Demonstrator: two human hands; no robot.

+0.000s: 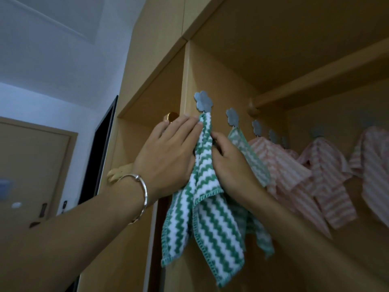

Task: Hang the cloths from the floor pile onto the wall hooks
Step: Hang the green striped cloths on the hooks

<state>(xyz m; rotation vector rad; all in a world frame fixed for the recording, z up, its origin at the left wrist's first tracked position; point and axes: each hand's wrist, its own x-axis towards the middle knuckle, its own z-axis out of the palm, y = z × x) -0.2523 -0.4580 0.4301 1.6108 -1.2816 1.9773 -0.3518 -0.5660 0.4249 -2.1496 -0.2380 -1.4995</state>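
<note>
Wooden wardrobe panel (210, 70) across most of the view, carrying a row of flower-backed hooks. Green-and-white cloth (210, 228) up at the nearest hook (203, 101), top corner bunched right under the peg, the rest draping down the panel in loose folds. Further along the row: a second green cloth (250, 157) and several pink cloths (284, 165), hanging from hooks of their own.

Step in hand, by the look of it: seating the corner on the peg. Cannot tell whether caught there or only held against it. To do it well:
- Keep the bunched corner narrow, lift it slightly above the peg, then lower it on.
- Hold until the peg bears the weight.
- Release the lower grip last and gently, to avoid dragging the corner off.
- Steer clear of the second green cloth, just beside the right wrist.

Left hand (168, 152): raised, back toward the camera, fingers fairly straight, tips pressing the cloth's top edge beside the peg. Thumb hidden. Silver bangle (140, 197) at the wrist.

Right hand (231, 163): lower, fingers curled, grip closed on the gathered cloth just under the corner.
</note>
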